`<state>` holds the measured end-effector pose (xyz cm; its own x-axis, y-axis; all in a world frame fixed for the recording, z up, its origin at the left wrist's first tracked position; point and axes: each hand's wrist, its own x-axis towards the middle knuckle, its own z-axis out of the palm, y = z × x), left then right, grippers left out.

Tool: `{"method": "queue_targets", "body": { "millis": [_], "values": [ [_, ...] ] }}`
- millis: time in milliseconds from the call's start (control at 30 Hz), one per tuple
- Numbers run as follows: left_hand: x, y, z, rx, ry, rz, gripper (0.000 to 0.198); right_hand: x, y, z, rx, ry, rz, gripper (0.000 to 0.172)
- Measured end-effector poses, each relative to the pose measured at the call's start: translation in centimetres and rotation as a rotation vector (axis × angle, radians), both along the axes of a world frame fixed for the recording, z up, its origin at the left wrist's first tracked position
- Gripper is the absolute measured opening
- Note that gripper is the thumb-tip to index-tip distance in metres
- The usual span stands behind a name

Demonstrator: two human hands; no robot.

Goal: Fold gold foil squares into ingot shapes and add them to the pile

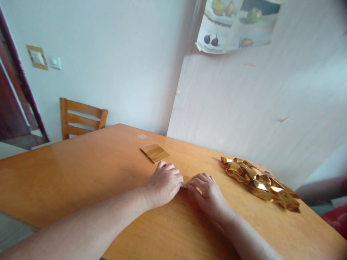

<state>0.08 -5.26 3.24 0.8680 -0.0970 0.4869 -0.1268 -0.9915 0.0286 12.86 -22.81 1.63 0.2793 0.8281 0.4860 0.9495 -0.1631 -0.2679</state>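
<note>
My left hand (164, 184) and my right hand (207, 193) rest close together on the wooden table (81, 173), fingertips meeting. Both have curled fingers pressed down on a small piece of gold paper (186, 179), of which only a sliver shows between them. A flat folded stack of gold paper (155, 153) lies just beyond my left hand. To the right of my right hand sits a pile of several folded shiny gold paper pieces (260, 182).
A wooden chair (81, 119) stands at the table's far left side. Walls run close behind the table, with a fruit picture (235, 21) hanging above. A red object (337, 218) lies beyond the table's right edge.
</note>
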Motion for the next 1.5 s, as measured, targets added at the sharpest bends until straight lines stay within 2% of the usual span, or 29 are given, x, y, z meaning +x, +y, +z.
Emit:
{"method": "queue_targets", "body": {
  "millis": [200,400,467,567,667,800,933,1067,1200,1367,1500],
  "values": [
    [-0.2,0.5,0.1,0.03,-0.014,0.016,0.022,1.3,-0.9,0.4,-0.002,-0.01,-0.007,0.017],
    [-0.4,1.0,0.6,0.014,-0.038,0.072,0.026,3.2,-1.6,0.2,0.08,-0.043,-0.099,0.018],
    [-0.5,0.9,0.6,0.02,-0.039,0.062,0.026,2.8,-1.3,0.0,0.109,-0.05,-0.102,0.019],
    [-0.5,0.5,0.5,0.046,-0.031,0.021,0.025,1.4,-0.7,-0.1,0.106,-0.054,-0.057,0.031],
    [-0.4,0.1,0.2,0.057,-0.021,-0.013,0.024,0.2,-0.1,-0.1,0.047,-0.042,0.016,0.016],
    [-0.2,0.5,0.2,0.041,-0.018,-0.019,0.025,0.2,-0.2,0.2,0.022,-0.014,0.023,0.02],
    [-0.3,1.7,0.6,0.023,-0.029,0.027,0.024,1.1,-0.6,0.3,0.03,0.004,-0.005,0.019],
    [-0.4,3.0,1.1,-0.004,-0.045,0.133,0.022,1.6,-0.8,0.2,0.043,0.005,-0.033,0.02],
    [-0.3,3.3,1.2,-0.155,-0.089,0.243,0.021,1.6,-0.8,0.1,0.098,-0.019,-0.091,0.02],
    [0.3,1.6,-0.3,-0.522,0.081,0.155,0.024,1.0,-0.5,0.1,0.16,-0.087,-0.147,0.021],
    [1.0,0.2,-1.5,-0.814,0.16,0.11,0.041,0.0,-0.2,0.3,0.159,-0.15,-0.137,0.022]
  ]
}}
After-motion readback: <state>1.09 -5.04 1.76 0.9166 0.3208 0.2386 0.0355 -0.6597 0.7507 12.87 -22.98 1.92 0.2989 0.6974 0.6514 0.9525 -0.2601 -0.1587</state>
